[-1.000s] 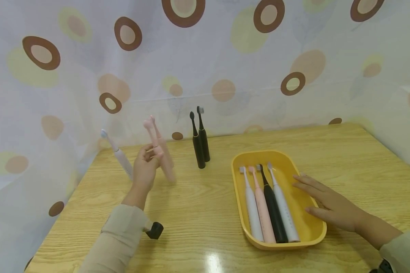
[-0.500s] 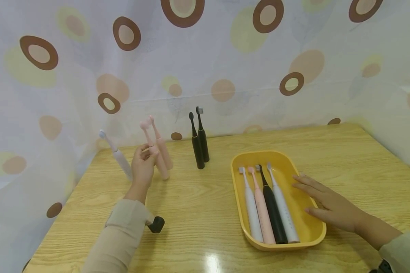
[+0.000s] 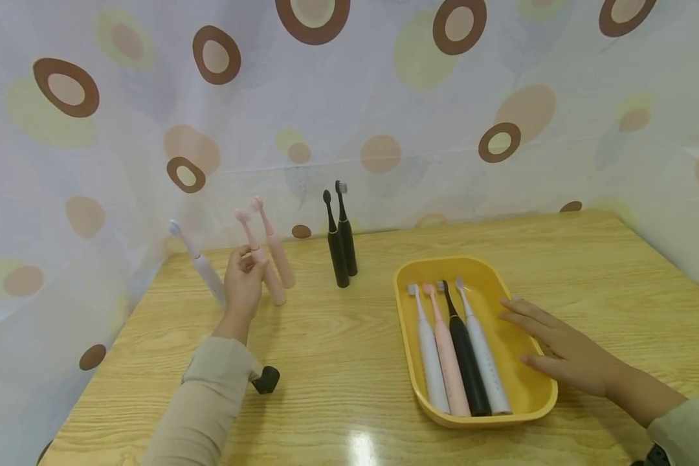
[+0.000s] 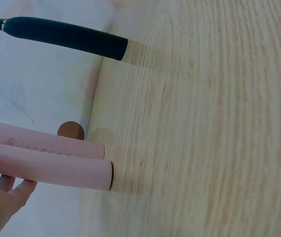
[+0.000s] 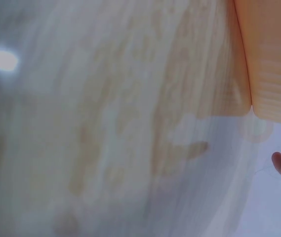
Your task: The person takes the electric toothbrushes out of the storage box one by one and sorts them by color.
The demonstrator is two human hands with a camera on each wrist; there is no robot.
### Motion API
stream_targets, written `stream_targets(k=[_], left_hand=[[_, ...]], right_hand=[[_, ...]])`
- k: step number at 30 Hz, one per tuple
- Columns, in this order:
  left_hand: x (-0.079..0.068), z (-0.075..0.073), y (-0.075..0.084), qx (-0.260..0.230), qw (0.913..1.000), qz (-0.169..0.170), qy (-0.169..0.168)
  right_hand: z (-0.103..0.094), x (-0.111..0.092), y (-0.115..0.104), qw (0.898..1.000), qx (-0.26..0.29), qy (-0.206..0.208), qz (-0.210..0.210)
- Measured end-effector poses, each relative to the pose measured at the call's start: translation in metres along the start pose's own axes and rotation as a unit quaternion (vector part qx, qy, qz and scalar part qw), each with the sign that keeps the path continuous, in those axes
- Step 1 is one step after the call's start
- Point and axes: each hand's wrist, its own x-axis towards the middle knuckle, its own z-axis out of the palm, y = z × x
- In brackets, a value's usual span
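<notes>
My left hand (image 3: 244, 288) pinches the handle of a pink electric toothbrush (image 3: 273, 283), nearly upright with a slight lean left. In the left wrist view its handle (image 4: 76, 172) lies in front of a second pink toothbrush (image 4: 88, 147); I cannot tell whether its base touches the table. A pale lilac toothbrush (image 3: 210, 278) stands partly behind the left hand. Straight fingers of my right hand (image 3: 567, 356) rest at the right rim of a yellow tray (image 3: 404, 343). In it lie two white toothbrushes (image 3: 432, 362), a pink one (image 3: 451, 362) and a black one (image 3: 468, 362).
Two black toothbrushes (image 3: 338, 259) stand upright near the back of the wooden table (image 3: 338, 362), right of the pink pair. A patterned cloth (image 3: 349, 97) hangs behind the table and along its left side.
The pink toothbrush in my left hand has come down and to the left, apart from the other pink one's top, and then nearly stopped. The right hand and tray stay put.
</notes>
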Motion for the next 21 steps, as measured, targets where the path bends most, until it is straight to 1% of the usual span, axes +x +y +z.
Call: stream_targets(k=[3, 10, 17, 21], left_hand=[[0.0007, -0.0002, 0.0002, 0.013, 0.9999, -0.001, -0.007], [0.0014, 0.0002, 0.0004, 0.019, 0.9995, -0.001, -0.024], [0.0021, 0.0002, -0.0007, 0.006, 0.9998, 0.010, -0.018], [0.0022, 0.0000, -0.0011, -0.003, 0.9998, 0.010, -0.017]], right_hand=[[0.0001, -0.0008, -0.0001, 1.000, 0.003, 0.000, 0.007], [0.0008, -0.0016, 0.0002, 1.000, 0.002, 0.000, 0.012], [0.0008, -0.0014, 0.0009, 1.000, 0.004, -0.001, 0.009], [0.0004, -0.0006, 0.0012, 1.000, 0.005, -0.002, 0.004]])
